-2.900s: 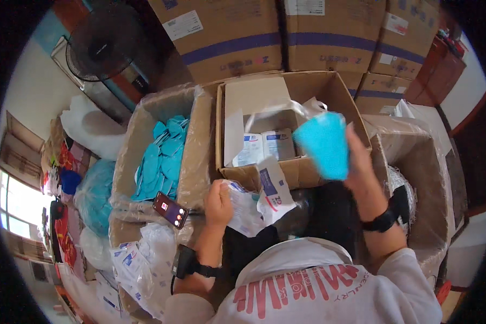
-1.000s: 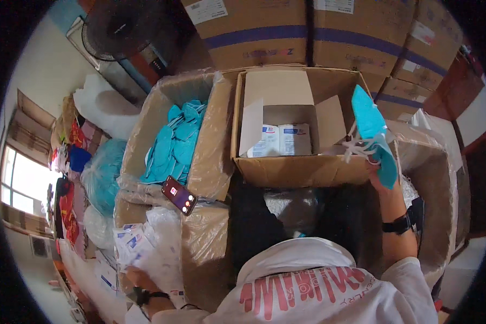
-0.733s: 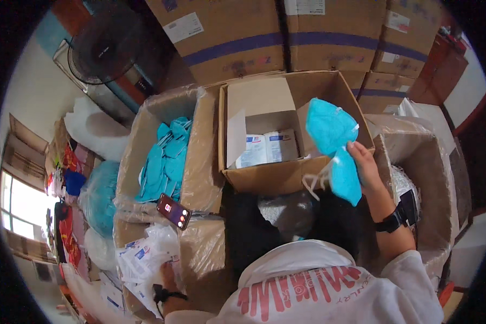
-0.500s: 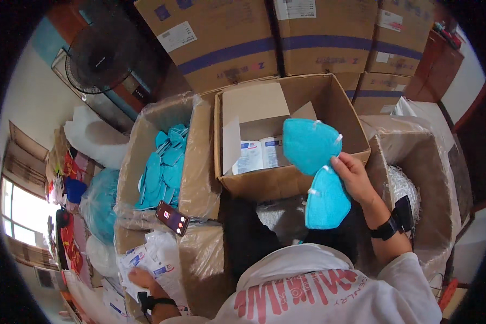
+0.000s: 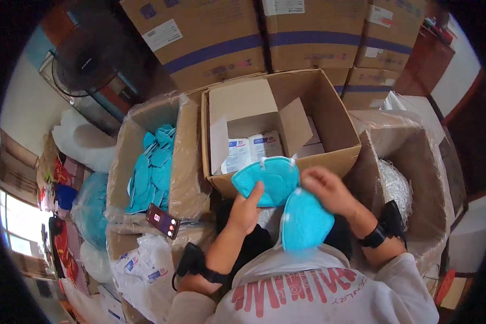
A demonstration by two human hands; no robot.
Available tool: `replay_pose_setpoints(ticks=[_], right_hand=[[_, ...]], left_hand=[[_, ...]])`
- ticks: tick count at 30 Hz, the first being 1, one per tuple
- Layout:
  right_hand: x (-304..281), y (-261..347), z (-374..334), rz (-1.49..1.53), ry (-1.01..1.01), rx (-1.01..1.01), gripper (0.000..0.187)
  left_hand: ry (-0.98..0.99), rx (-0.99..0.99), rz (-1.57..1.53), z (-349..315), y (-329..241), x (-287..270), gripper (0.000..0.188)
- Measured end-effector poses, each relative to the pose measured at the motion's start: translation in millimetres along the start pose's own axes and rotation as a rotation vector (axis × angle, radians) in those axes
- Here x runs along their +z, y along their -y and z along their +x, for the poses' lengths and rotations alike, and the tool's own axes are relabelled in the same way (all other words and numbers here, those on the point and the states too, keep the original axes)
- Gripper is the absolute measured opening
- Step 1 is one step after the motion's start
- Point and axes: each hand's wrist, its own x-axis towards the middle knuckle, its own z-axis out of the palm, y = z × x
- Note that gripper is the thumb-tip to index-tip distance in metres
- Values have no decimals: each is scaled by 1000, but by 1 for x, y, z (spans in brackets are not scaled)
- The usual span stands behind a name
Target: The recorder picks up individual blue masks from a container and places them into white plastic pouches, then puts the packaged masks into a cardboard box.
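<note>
Held two teal masks over the lap, before the open box [image 5: 286, 162]: upper mask [image 5: 267, 181] pinched by left hand [image 5: 247, 208], lower mask [image 5: 306, 220] gripped by right hand [image 5: 329, 190].

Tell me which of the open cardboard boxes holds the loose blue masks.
The plastic-lined box on the person's left: a heap of loose blue masks fills it. The middle box holds white packets; the right one holds white material.
</note>
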Motion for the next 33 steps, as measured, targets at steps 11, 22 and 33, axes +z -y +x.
replay_pose_setpoints(ticks=[11, 22, 33], right_hand=[[-8, -15, 28, 315, -629, 46, 30], [57, -6, 6, -56, -199, -84, 20], [69, -12, 2, -38, -283, -51, 20]], left_hand=[[-199, -133, -84, -17, 19, -14, 53], [-137, -76, -224, -18, 21, -8, 48], [-78, -34, -129, -23, 31, -4, 46]])
